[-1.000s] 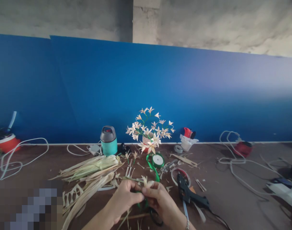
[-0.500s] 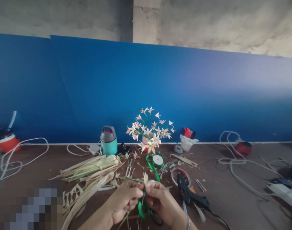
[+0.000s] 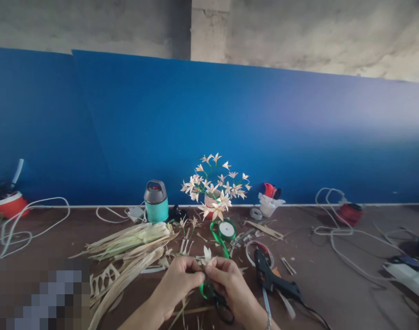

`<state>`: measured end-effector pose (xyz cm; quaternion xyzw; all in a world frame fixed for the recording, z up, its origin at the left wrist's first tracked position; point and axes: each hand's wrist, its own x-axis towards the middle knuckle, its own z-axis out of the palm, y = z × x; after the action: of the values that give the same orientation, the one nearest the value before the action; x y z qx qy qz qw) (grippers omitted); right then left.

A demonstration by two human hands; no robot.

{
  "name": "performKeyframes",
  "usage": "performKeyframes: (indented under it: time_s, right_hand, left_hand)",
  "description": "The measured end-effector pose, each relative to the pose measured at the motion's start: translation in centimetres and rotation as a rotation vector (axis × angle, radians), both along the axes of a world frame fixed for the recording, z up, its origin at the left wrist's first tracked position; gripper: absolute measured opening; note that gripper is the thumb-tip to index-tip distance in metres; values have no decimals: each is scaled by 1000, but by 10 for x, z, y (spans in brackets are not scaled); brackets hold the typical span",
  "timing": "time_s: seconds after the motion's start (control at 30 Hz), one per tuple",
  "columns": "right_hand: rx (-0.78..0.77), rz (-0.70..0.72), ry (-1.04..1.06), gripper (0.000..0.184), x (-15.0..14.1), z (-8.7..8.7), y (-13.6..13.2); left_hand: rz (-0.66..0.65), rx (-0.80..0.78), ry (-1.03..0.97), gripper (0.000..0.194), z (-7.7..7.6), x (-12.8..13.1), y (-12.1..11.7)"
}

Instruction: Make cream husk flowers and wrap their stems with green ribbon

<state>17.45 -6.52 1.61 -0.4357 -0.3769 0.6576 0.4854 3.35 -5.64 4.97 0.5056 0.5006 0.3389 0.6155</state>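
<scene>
A small pale flower of dried husk (image 3: 207, 255) stands up between my fingertips in the middle of the table. My left hand (image 3: 178, 285) pinches it from the left, low at its base. From the other side, my right hand (image 3: 230, 285) grips the same flower with thumb and forefinger. Green ribbon (image 3: 203, 291) hangs below the fingers; where it meets the flower is hidden. Under my right hand lie black-handled scissors (image 3: 225, 313), partly covered. Just beyond the hands is a green ribbon spool (image 3: 226, 229) with a loose tail running toward me.
A pot of husk flowers (image 3: 212, 187) stands at the back. Bundles of dried husk (image 3: 134, 240) lie left, near a turquoise container (image 3: 156, 208). To the right are a black glue gun (image 3: 276, 280), a tape roll (image 3: 260, 253) and a white cup (image 3: 268, 205). White cables (image 3: 333, 238) trail farther right.
The flower's petals look more spread and it sits slightly lower. Both hands have shifted a little, with fingers closer together. Less green ribbon shows beneath them.
</scene>
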Motion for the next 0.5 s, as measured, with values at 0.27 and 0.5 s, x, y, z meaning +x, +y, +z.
performKeyframes:
  time_s: [0.27, 0.5]
  right_hand:
    - [44, 21, -94, 30, 4, 0, 1]
    - [27, 65, -82, 31, 3, 0, 1]
  left_hand:
    - [-80, -97, 11, 14, -3, -2, 4]
    - [-109, -64, 6, 13, -4, -3, 5]
